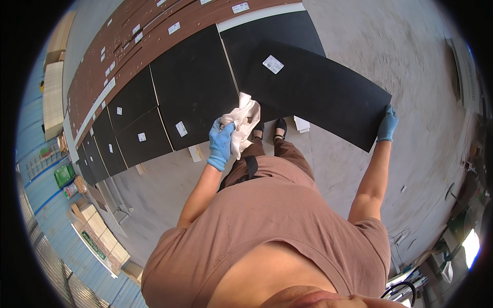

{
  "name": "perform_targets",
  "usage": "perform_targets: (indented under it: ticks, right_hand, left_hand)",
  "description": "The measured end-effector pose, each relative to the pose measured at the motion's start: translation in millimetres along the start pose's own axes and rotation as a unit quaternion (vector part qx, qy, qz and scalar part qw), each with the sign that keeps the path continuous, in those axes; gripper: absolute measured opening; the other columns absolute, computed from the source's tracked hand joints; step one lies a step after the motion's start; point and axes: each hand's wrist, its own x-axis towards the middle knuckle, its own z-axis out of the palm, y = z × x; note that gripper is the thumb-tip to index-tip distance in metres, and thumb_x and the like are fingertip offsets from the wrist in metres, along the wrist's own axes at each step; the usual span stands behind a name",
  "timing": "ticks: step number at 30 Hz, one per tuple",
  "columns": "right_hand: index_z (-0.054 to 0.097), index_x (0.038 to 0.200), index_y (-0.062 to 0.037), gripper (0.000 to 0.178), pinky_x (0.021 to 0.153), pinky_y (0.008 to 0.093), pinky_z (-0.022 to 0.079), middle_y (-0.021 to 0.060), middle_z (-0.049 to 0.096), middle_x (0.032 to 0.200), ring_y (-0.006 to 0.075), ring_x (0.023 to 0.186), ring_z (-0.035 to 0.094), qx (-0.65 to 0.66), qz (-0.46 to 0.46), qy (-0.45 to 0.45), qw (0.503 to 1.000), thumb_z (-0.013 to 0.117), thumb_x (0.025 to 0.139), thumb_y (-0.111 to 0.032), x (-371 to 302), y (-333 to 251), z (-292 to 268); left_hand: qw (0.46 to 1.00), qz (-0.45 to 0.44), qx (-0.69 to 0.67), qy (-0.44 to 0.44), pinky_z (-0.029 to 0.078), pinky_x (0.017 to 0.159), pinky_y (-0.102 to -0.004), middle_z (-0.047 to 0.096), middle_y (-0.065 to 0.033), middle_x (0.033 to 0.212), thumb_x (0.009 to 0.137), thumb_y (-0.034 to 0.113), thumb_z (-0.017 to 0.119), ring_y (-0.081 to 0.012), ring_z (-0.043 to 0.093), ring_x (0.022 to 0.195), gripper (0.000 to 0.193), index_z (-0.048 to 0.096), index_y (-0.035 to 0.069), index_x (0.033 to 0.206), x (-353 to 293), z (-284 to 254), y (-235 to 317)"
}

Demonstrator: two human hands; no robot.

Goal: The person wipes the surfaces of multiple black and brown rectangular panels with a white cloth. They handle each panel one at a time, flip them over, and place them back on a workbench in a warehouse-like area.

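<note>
In a blue glove, my left hand (221, 143) is closed around a crumpled whitish cloth (242, 123), held in front of my body. My right hand (388, 126), gloved in blue too, grips the right end of a long black panel (318, 87). That panel sticks out at an angle toward the right, its left part lying over another black panel (272, 32). A white label (273, 64) is stuck on its upper face. Left of it lies a large black panel (190, 84) with its own label, close to the cloth.
Smaller black panels (134, 110) with labels continue to the left. Behind them run rows of brown panels (169, 15) with white labels. Grey concrete floor (411, 66) spreads to the right. Stacked pale boards (53, 97) and a green crate (64, 175) stand at the far left.
</note>
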Motion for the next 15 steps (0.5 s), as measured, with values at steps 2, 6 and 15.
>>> perform_targets:
  ticks: [2, 6, 15]
  right_hand:
    - [0.077, 0.110, 0.0028, 0.034, 0.084, 0.0298, 0.049, 0.0005, 0.072, 0.100, 0.0113, 0.089, 0.059, -0.026, 0.017, 0.023, 0.999, 0.067, 0.105, -0.029, -0.2, 9.7, 3.6]
    - [0.077, 0.109, 0.0017, 0.033, 0.084, 0.0301, 0.049, 0.0010, 0.072, 0.101, 0.0124, 0.089, 0.060, 0.087, 0.068, -0.016, 0.994, 0.070, 0.103, -0.030, 3.0, 29.5, 18.7]
    - [0.073, 0.123, 0.0056, 0.043, 0.097, 0.0318, 0.050, 0.0041, 0.073, 0.116, 0.0158, 0.103, 0.063, 0.079, 0.054, -0.077, 0.992, 0.064, 0.106, -0.033, 26.5, 21.1, 64.6]
  left_hand:
    - [1.000, -0.002, -0.003, 0.009, 0.053, 0.087, -0.0255, 0.066, -0.0014, 0.104, 0.094, 0.009, 0.073, -0.0094, 0.062, 0.094, 0.023, 0.066, 0.000, 0.113, -1.3, 0.8, -0.4]
    - [1.000, -0.010, 0.000, 0.016, 0.054, 0.087, -0.0269, 0.066, -0.0026, 0.106, 0.094, 0.009, 0.072, -0.0109, 0.063, 0.095, 0.024, 0.065, 0.000, 0.114, -5.6, 2.2, 0.7]
    - [0.996, -0.026, -0.055, 0.061, 0.056, 0.088, -0.0294, 0.067, -0.0043, 0.109, 0.094, 0.010, 0.070, -0.0138, 0.066, 0.097, 0.029, 0.063, 0.002, 0.121, -31.6, -25.0, -13.6]
